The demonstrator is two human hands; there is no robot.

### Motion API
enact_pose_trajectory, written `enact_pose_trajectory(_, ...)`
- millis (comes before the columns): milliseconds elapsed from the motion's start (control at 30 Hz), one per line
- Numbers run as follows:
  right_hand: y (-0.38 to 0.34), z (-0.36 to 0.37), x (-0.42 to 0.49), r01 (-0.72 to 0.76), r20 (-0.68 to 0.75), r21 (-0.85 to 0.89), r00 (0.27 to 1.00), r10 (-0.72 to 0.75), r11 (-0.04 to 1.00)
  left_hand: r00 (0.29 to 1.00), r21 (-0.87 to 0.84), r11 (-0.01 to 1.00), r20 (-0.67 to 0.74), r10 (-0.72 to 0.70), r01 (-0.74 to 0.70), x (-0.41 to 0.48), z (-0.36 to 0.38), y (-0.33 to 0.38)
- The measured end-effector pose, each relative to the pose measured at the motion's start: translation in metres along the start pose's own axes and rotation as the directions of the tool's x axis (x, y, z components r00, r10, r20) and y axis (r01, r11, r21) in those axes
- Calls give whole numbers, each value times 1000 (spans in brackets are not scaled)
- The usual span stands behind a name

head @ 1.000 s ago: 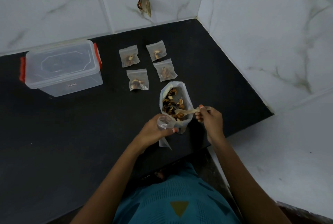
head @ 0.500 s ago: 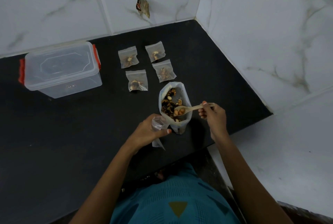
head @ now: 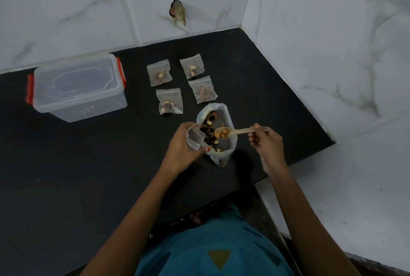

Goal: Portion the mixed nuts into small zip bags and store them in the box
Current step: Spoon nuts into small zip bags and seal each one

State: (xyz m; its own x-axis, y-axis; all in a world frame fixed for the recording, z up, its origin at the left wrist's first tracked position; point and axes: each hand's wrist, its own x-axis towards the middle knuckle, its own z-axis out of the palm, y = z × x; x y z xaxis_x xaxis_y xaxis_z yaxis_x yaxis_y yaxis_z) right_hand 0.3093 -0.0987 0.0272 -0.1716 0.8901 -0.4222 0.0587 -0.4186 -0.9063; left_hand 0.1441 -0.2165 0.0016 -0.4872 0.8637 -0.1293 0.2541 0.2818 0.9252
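A large open bag of mixed nuts (head: 218,155) stands on the black counter (head: 88,175). My left hand (head: 182,153) holds a small empty zip bag (head: 195,139) with its mouth open, just left of the big bag. My right hand (head: 266,142) grips a pale spoon (head: 235,131) whose bowl carries a few nuts above the big bag. Several filled small zip bags (head: 169,101) lie flat behind it. A clear plastic box (head: 77,89) with a shut lid and red clips sits at the back left.
White marble-look walls close off the back and the right, meeting in a corner (head: 241,24). A small dark object (head: 177,11) sticks to the back wall. The counter's front edge runs just in front of my teal shirt (head: 210,251).
The spoon has come up out of the nuts with a load. My left hand has raised the empty zip bag, and its mouth now faces the spoon.
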Motion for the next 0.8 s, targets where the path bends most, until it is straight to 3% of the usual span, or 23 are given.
enact_pose_trajectory(233, -33, 12, -23, 103, 68, 68, 992, -108, 992, 992, -16, 995, -88, 94, -96, 6, 8, 9)
enact_pose_trajectory(433, -35, 31, -38, 349, 76, -157, 937, -341, 924, 990, -62, 993, -101, 95, -102, 6, 12, 14)
enact_pose_trajectory(600, -27, 43, -52, 574, 214, -321, 819, -533, 753, 987, -107, 989, -134, 89, -104, 6, 13, 20)
enact_pose_trajectory(800, -21, 48, -56, 786, 466, -412, 617, -634, 461, 976, -112, 981, -171, 137, -157, 5, 11, 27)
